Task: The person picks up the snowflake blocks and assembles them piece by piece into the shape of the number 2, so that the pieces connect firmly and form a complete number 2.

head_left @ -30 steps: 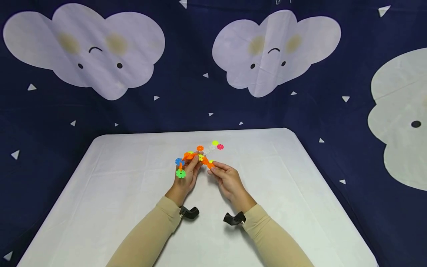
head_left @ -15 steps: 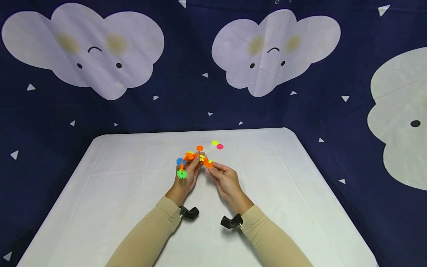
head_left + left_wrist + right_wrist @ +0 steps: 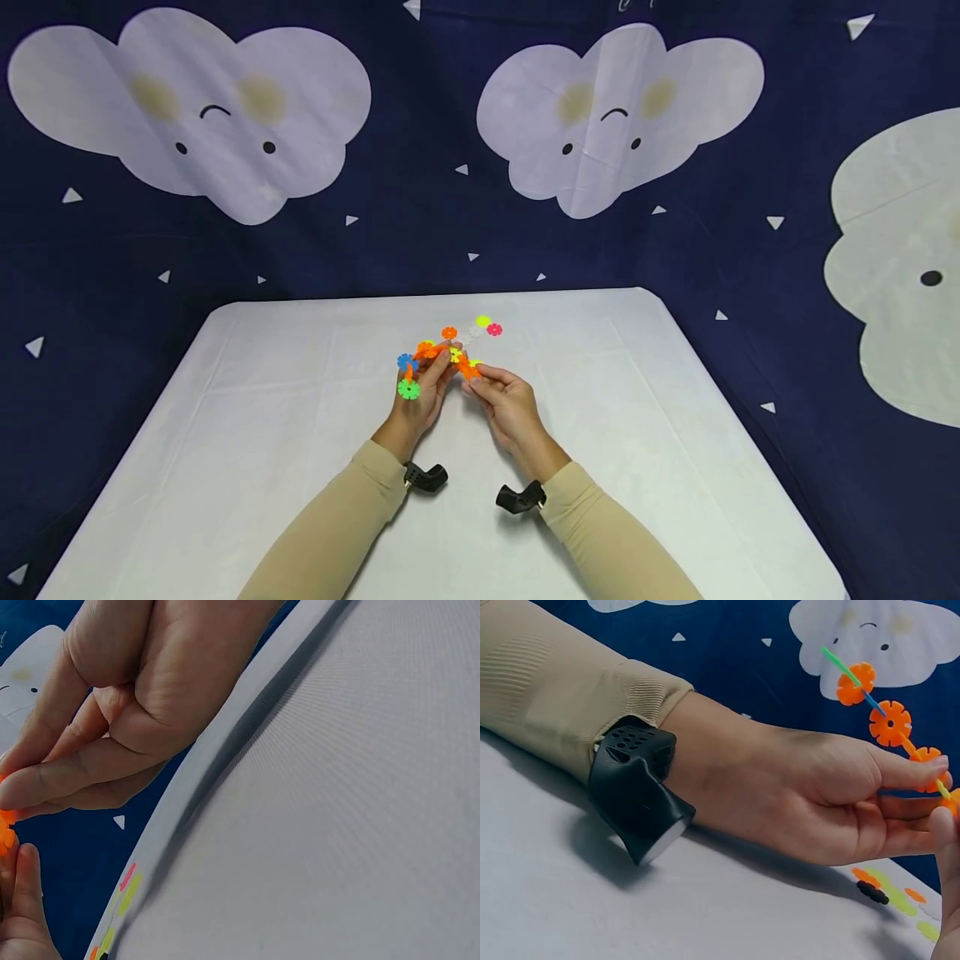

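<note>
A chain of notched plastic discs, mostly orange (image 3: 425,349), hangs between the two hands over the white table. A blue disc (image 3: 407,362) and a green disc (image 3: 408,389) form its dangling left end. My left hand (image 3: 426,398) pinches the chain near its middle, thumb over the discs. At the chain's other end, my right hand (image 3: 515,410) pinches an orange disc between thumb and fingers. The right wrist view shows the left hand (image 3: 810,787) from the side, with the right fingertips at the frame's edge. In the left wrist view the right hand (image 3: 157,697) mostly covers the chain.
Loose discs lie on the table (image 3: 600,400) beyond the hands: orange (image 3: 449,332), yellow (image 3: 483,321), pink (image 3: 494,329) and white (image 3: 472,335). A black disc (image 3: 872,892) shows in the right wrist view. A dark blue cloud-patterned cloth (image 3: 420,250) hangs behind.
My right hand has shifted slightly left, toward the left hand. The chain's green and blue end has moved a little right. Both grips stay the same.
</note>
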Demonstrator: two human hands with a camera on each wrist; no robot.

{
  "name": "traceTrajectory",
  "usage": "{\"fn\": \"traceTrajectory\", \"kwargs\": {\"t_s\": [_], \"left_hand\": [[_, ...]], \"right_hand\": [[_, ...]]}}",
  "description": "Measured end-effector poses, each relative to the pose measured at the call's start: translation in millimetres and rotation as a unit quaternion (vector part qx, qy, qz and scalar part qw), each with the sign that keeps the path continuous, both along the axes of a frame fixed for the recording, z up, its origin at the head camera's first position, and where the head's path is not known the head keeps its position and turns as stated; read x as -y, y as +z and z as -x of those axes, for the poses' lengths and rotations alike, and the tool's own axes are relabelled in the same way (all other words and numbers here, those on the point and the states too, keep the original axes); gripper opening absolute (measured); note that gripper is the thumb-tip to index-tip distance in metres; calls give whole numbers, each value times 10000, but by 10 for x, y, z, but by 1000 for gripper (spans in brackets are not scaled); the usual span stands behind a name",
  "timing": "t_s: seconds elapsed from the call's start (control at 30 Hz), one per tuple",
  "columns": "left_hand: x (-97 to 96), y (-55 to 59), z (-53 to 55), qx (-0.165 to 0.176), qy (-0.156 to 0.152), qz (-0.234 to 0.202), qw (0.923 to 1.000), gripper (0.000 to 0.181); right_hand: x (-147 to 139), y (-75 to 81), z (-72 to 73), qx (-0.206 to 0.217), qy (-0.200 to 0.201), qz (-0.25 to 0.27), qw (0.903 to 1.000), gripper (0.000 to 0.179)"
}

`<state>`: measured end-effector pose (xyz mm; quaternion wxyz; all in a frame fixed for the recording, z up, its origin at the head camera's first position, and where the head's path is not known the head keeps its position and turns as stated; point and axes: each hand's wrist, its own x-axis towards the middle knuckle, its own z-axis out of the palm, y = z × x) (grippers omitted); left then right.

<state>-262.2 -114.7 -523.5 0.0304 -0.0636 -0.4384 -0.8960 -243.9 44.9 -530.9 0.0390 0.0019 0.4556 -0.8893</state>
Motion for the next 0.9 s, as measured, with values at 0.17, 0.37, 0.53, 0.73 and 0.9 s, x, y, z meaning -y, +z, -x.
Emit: {"fn": "traceTrajectory", "kwargs": {"t_s": [0.17,0.37,0.53,0.73,0.9], "left_hand": [[11,-88,66,132,98,-172,9997,39],[16,-103,99,246,318,-320,9987,35],[21,-100,116,296,323,-407,9982,27],[22,-102,122,283,317,-364,9984,32],[8,-123,124,249,244,-275,9990,43]], "right_hand": [[-42,-2,-4,-238,244,-334,9989,41],[-134,24,35,-457,553,-1201,9902,58],[-219,23,207,-940,-128,-3354,9373,48],[-248,-46,466,-1366,-309,-5086,8495,48],[-224,-62,634,-2133,18,-6019,7695,40]]}}
